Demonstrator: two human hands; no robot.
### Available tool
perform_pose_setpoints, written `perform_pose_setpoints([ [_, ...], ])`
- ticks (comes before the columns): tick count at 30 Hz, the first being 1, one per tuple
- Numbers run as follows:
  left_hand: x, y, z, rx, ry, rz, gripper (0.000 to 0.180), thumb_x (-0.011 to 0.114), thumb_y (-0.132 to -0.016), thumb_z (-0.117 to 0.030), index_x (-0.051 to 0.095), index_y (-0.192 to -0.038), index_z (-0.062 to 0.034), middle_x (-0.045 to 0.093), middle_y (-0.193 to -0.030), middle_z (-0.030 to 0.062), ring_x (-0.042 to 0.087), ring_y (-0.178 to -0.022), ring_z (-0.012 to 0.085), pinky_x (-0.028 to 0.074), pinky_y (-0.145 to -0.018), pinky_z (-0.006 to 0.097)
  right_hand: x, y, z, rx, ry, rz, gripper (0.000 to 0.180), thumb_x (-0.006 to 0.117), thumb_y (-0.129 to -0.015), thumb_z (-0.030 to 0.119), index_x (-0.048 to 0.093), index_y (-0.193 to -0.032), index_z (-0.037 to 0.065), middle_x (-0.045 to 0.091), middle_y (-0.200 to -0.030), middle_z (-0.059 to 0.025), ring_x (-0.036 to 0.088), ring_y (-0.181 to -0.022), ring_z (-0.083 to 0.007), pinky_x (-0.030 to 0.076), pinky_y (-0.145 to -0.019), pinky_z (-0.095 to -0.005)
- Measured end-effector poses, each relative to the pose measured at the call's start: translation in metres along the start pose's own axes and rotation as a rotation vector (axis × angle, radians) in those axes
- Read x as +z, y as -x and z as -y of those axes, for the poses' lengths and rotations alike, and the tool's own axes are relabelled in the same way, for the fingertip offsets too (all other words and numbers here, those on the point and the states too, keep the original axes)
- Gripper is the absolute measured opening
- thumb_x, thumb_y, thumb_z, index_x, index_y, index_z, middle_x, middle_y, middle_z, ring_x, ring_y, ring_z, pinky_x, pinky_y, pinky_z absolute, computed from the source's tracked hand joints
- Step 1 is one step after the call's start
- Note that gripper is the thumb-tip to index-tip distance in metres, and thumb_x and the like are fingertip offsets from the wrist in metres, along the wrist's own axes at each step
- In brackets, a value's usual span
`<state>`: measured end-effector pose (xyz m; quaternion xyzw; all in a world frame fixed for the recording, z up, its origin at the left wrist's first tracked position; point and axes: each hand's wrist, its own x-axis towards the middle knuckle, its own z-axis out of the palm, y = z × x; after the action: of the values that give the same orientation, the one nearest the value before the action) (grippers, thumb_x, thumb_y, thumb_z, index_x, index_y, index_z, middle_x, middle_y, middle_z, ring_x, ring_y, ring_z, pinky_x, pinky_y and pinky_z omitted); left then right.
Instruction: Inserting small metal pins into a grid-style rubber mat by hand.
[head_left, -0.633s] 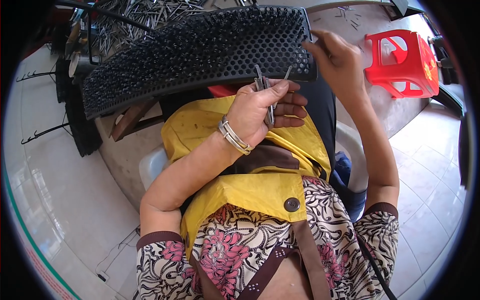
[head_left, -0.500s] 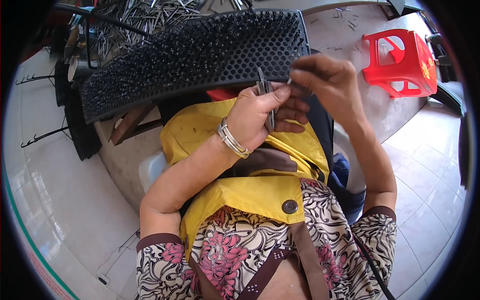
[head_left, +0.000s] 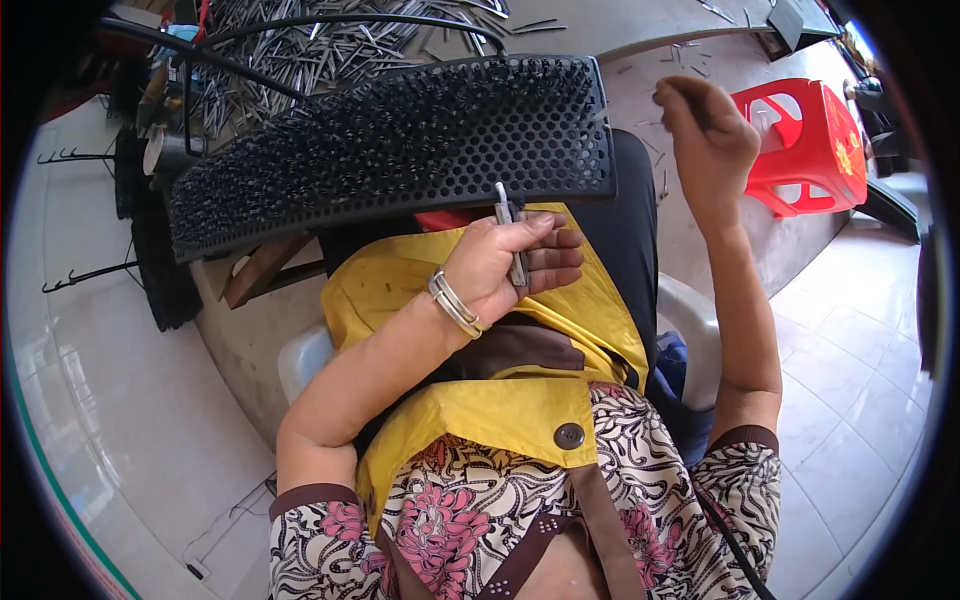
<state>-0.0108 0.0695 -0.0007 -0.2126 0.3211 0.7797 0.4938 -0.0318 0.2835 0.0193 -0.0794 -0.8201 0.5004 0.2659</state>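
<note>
My left hand (head_left: 505,258), with metal bangles (head_left: 455,304) at its wrist, holds a small bundle of slim metal pieces (head_left: 518,268). The thumb presses across them, and one pale tip stands up past it. The other fingers curl loosely toward me. Just beyond this hand lies the near edge of a black perforated board (head_left: 520,158). Short dark pieces crowd most of its holes; bare holes show toward its right. My right hand (head_left: 712,150) is raised right of the board, thumb and fingers curled in; whether something small is between them is hidden.
Behind the board, a heap of slim metal pieces (head_left: 300,60) covers part of a work table (head_left: 590,30). A black bent rod (head_left: 340,18) arches over it. A red plastic stool (head_left: 815,150) stands at the right. A yellow apron (head_left: 400,255) lies over my lap.
My right hand has left the left hand's fingertips and moved up and to the right. The left hand keeps its metal pieces. The board sits slightly lower in view.
</note>
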Motion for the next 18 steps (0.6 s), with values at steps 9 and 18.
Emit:
perform_pose_setpoints([
  [9,-0.018,0.012,0.012,0.158,0.114,-0.117,0.012,0.048,-0.085,-0.006,0.053,-0.093,0.0009,0.059,-0.090,0.0145,0.060,-0.082,0.0255,0.053,-0.075,0.039,0.013,-0.019,-0.019,-0.653,0.358,-0.043,0.008,0.062,-0.072,-0.004,0.059,-0.079,-0.001,0.060,-0.075,-0.0120,0.059,-0.064,-0.0222,0.047,-0.059,-0.0269],
  [18,-0.014,0.021,0.011,0.055,-0.011,-0.038,0.017,0.050,-0.086,-0.010,0.054,-0.101,-0.0024,0.060,-0.088,0.0103,0.060,-0.082,0.0230,0.053,-0.072,0.040,0.020,-0.026,-0.018,-0.790,0.452,0.343,0.012,0.058,-0.073,-0.004,0.054,-0.085,-0.003,0.057,-0.082,-0.0153,0.056,-0.073,-0.0318,0.046,-0.062,-0.0348],
])
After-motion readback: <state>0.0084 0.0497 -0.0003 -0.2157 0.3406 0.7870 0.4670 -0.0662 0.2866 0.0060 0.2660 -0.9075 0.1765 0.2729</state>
